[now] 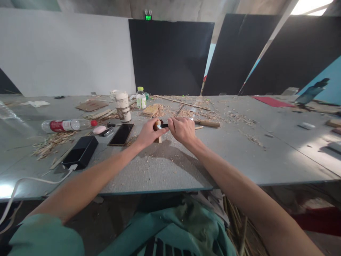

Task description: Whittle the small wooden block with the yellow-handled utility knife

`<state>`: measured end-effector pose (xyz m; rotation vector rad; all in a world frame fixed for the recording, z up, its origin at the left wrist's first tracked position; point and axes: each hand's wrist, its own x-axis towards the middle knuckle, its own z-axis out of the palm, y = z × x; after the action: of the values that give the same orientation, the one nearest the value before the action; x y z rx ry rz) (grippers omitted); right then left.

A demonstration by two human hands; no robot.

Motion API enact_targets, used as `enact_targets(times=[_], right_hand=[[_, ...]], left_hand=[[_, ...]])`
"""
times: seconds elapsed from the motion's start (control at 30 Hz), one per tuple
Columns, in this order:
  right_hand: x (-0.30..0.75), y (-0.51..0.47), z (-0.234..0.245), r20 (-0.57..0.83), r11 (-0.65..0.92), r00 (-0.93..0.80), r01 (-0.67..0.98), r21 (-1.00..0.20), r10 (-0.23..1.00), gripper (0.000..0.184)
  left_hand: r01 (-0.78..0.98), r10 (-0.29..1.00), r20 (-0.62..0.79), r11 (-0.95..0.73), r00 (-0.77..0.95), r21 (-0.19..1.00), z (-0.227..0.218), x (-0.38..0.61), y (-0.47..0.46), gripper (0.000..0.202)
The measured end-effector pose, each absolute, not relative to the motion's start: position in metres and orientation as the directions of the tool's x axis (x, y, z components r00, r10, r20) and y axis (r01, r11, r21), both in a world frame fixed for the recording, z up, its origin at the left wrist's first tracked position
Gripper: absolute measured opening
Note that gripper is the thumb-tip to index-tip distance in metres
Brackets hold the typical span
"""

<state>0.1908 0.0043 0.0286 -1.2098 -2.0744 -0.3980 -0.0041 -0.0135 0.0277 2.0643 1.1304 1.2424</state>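
My left hand (148, 133) is closed around a small piece of wood (159, 139), whose pale lower end sticks out below the fingers. My right hand (183, 128) is wrapped round a knife (164, 125). The dark part of the knife shows between the two hands, and its blade lies against the wood near my left thumb. The right fingers hide the knife's handle. Just beyond the right hand, a tool with a wooden handle (210, 123) lies on the table among wood shavings (186, 113).
Left of my hands lie a phone (121, 134), a black power bank (81, 152) with a white cable, and a plastic bottle (62, 125) on its side. Paper cups (123, 106) and a green-capped bottle (141, 98) stand farther back. A red sheet (273, 101) is at right.
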Motion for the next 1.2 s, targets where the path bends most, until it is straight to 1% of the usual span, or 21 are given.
enact_targets(times=[0.23, 0.43, 0.57, 0.67, 0.77, 0.87, 0.93, 1.03, 1.2], right_hand=[[0.189, 0.001, 0.028, 0.715, 0.542, -0.33, 0.837, -0.081, 0.616, 0.057], [0.187, 0.001, 0.026, 0.746, 0.546, -0.322, 0.835, -0.066, 0.582, 0.057], [0.184, 0.002, 0.025, 0.744, 0.52, -0.279, 0.848, -0.107, 0.607, 0.056], [0.185, 0.003, 0.028, 0.706, 0.506, -0.268, 0.85, -0.148, 0.656, 0.056], [0.193, 0.006, 0.037, 0.645, 0.565, -0.361, 0.814, -0.133, 0.673, 0.051], [0.205, 0.008, 0.047, 0.565, 0.713, -0.558, 0.696, -0.081, 0.608, 0.04], [0.213, 0.01, 0.051, 0.512, 0.774, -0.645, 0.629, -0.066, 0.568, 0.039], [0.221, 0.014, 0.053, 0.471, 0.803, -0.695, 0.593, -0.051, 0.543, 0.04], [0.22, 0.013, 0.053, 0.476, 0.792, -0.689, 0.61, -0.027, 0.547, 0.037]], left_hand=[[0.402, 0.855, 0.469, -0.519, 0.222, 0.755, 0.026, -0.004, -0.017, 0.046], [0.425, 0.845, 0.493, -0.532, 0.208, 0.732, 0.025, -0.004, -0.017, 0.042], [0.43, 0.856, 0.487, -0.51, 0.172, 0.745, 0.027, -0.001, -0.019, 0.047], [0.401, 0.87, 0.464, -0.49, 0.167, 0.774, 0.028, 0.0, -0.018, 0.048], [0.416, 0.879, 0.448, -0.474, 0.166, 0.776, 0.029, -0.002, -0.014, 0.046], [0.463, 0.886, 0.436, -0.456, 0.158, 0.76, 0.03, -0.005, -0.011, 0.04], [0.492, 0.888, 0.427, -0.453, 0.172, 0.744, 0.031, -0.006, -0.01, 0.038], [0.522, 0.887, 0.415, -0.456, 0.201, 0.721, 0.032, -0.007, -0.012, 0.038], [0.494, 0.862, 0.468, -0.498, 0.194, 0.712, 0.031, -0.005, -0.015, 0.04]])
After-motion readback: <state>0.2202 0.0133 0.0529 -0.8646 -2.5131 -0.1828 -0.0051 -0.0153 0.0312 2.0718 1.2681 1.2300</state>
